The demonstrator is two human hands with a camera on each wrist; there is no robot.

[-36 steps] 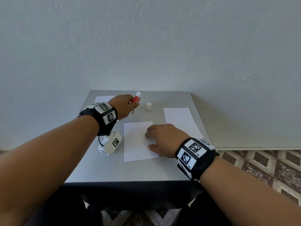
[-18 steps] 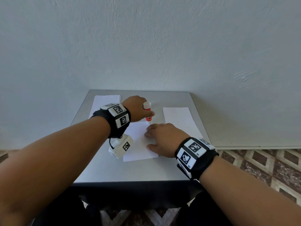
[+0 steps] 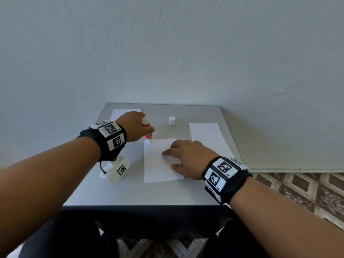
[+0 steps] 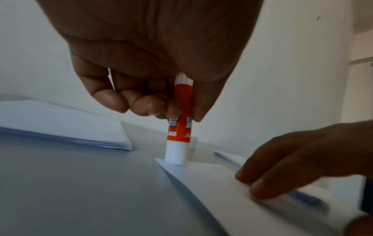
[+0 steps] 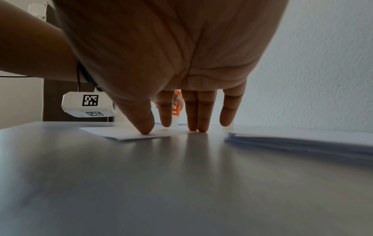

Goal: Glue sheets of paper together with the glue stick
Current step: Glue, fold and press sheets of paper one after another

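A single white sheet (image 3: 158, 164) lies in the middle of the grey table (image 3: 130, 194). My left hand (image 3: 136, 127) grips a red and white glue stick (image 3: 147, 130) upside down, its white glue end pressed on the sheet's far left corner (image 4: 175, 157). The fingers and thumb (image 4: 141, 105) curl round the stick's red body (image 4: 179, 127). My right hand (image 3: 184, 155) lies flat on the sheet's right half, its straight fingertips (image 5: 146, 127) pressing the paper down. The stick shows between those fingers (image 5: 176, 110).
The stick's white cap (image 3: 172, 121) stands upright behind the sheet. One stack of paper (image 3: 206, 136) lies at the right, another (image 3: 119, 113) at the far left behind my left hand. The table backs onto a pale wall; patterned floor lies to the right.
My left hand brought the uncapped stick from the table's back, turned it glue end down, and has now shifted left to the sheet's far left corner. My right hand has stayed on the sheet.
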